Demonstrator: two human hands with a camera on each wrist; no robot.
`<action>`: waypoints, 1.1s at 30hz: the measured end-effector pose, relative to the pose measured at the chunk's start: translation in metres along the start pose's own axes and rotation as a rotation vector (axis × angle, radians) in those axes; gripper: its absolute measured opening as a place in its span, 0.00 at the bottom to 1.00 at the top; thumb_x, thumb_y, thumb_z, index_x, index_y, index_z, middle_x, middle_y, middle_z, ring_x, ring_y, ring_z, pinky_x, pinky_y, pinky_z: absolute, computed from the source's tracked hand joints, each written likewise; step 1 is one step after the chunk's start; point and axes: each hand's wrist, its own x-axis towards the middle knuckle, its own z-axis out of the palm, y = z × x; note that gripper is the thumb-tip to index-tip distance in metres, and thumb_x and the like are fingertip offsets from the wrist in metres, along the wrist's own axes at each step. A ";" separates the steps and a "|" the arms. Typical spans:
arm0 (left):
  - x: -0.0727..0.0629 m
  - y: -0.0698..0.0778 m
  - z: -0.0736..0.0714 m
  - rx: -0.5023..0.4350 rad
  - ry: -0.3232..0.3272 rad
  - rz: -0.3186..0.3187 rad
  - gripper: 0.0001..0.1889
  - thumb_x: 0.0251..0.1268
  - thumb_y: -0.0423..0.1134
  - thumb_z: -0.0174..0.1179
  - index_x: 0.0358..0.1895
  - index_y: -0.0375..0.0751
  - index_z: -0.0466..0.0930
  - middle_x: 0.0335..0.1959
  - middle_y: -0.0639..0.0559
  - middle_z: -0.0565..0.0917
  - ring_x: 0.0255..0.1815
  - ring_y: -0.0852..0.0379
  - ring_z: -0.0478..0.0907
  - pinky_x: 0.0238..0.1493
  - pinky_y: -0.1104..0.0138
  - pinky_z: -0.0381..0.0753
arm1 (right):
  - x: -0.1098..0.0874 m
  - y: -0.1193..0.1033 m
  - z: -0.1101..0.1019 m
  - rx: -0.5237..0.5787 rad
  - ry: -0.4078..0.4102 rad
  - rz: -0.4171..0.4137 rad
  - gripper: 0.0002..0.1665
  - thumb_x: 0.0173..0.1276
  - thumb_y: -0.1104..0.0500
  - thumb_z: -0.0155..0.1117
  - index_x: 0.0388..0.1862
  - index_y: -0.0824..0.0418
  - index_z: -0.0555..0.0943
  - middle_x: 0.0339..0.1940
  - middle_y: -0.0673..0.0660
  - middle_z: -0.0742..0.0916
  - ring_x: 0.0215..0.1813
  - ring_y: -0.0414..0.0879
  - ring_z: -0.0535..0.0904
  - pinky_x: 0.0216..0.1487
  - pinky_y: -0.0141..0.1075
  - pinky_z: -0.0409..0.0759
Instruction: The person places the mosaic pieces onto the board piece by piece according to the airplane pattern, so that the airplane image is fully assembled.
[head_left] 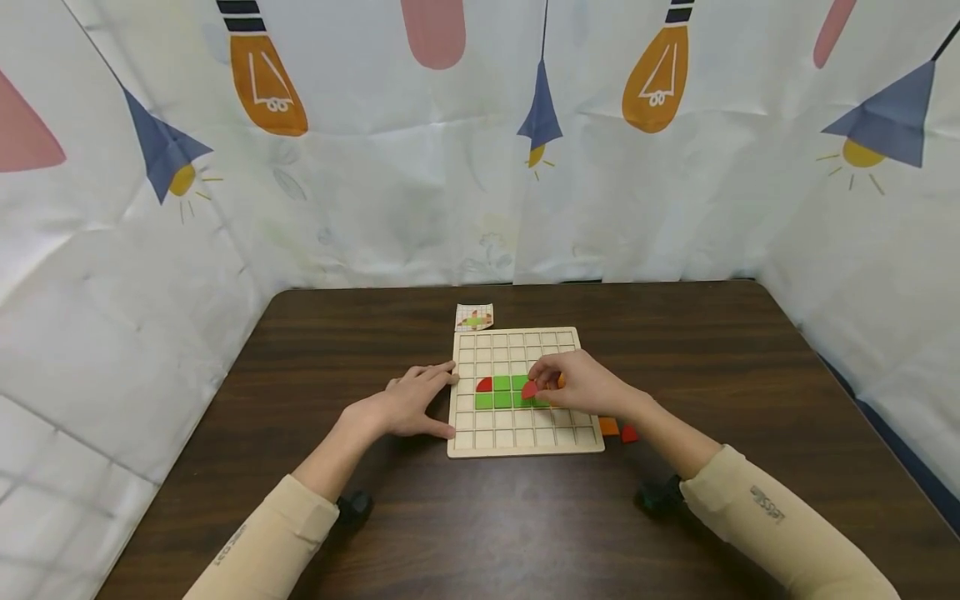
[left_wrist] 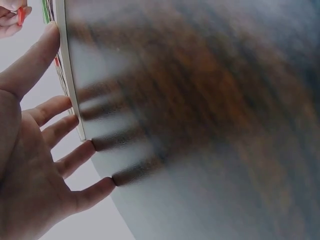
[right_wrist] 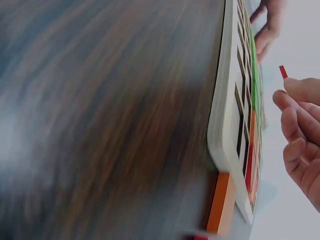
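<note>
A pale wooden grid board point(head_left: 491, 438) lies on the dark table. Green square tiles point(head_left: 502, 400) fill cells at its middle, with a red quarter-round tile point(head_left: 483, 385) at their upper left. My left hand point(head_left: 405, 407) has its fingers spread, thumb and fingertips at the board's left edge. Over the green tiles, my right hand point(head_left: 583, 385) pinches another red quarter-round tile point(head_left: 529, 390) between thumb and finger. In the right wrist view that tile point(right_wrist: 283, 72) stands clear above the board. Orange and red tiles point(right_wrist: 249, 167) sit in the board's right part, mostly hidden by the hand from above.
Beyond the board's far left corner lies a small printed card point(head_left: 474, 317) with a coloured grid picture. An orange tile point(head_left: 608, 427) and a loose red tile point(head_left: 629, 434) lie off the board's right edge, under the right forearm. A patterned white curtain point(head_left: 480, 192) hangs behind the table.
</note>
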 end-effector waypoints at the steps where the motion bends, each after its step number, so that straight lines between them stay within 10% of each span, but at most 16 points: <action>1: 0.001 0.000 0.001 0.000 -0.001 0.001 0.45 0.62 0.61 0.71 0.78 0.43 0.65 0.83 0.44 0.52 0.79 0.36 0.51 0.67 0.28 0.56 | 0.001 0.000 0.002 -0.003 -0.001 -0.002 0.11 0.68 0.63 0.73 0.48 0.59 0.85 0.34 0.43 0.86 0.37 0.39 0.80 0.41 0.36 0.81; 33: 0.002 0.000 0.001 -0.010 0.005 0.003 0.46 0.61 0.61 0.71 0.77 0.44 0.65 0.83 0.44 0.53 0.79 0.35 0.52 0.65 0.27 0.57 | 0.043 -0.026 0.036 -0.029 -0.037 -0.049 0.11 0.66 0.62 0.74 0.47 0.59 0.86 0.31 0.42 0.87 0.35 0.35 0.81 0.41 0.33 0.80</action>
